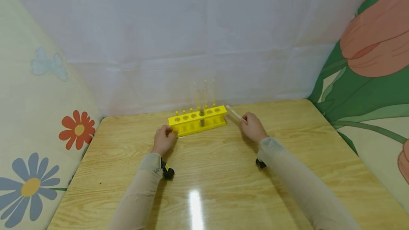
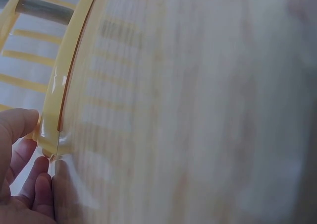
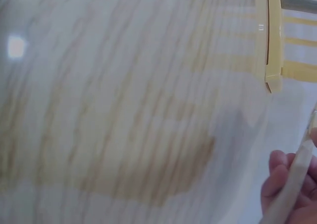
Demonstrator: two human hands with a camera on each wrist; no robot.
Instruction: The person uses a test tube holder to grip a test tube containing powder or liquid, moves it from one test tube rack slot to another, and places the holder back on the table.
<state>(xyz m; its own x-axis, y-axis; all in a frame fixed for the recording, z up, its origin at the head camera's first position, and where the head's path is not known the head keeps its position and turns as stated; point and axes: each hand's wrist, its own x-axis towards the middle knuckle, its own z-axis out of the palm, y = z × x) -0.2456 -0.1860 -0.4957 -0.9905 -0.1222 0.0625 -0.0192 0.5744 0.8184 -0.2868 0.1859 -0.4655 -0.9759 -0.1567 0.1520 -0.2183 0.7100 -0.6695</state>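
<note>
A yellow test tube rack stands at the back of the table. My left hand grips its left end; in the left wrist view the thumb and fingertips lie around the rack's corner. One test tube with dark grey contents sits upright in a hole of the rack. Several clear tubes rise from the rear of the rack, faint against the white backdrop. To the right of the rack, my right hand holds a slim whitish rod, tilted with its far end near the rack's right end. Its exact kind is unclear.
The wood-grain table extends in front of the rack and shows a bright light reflection. White cloth hangs close behind the rack. Flower-printed panels flank the table on both sides. Each wrist carries a small black camera.
</note>
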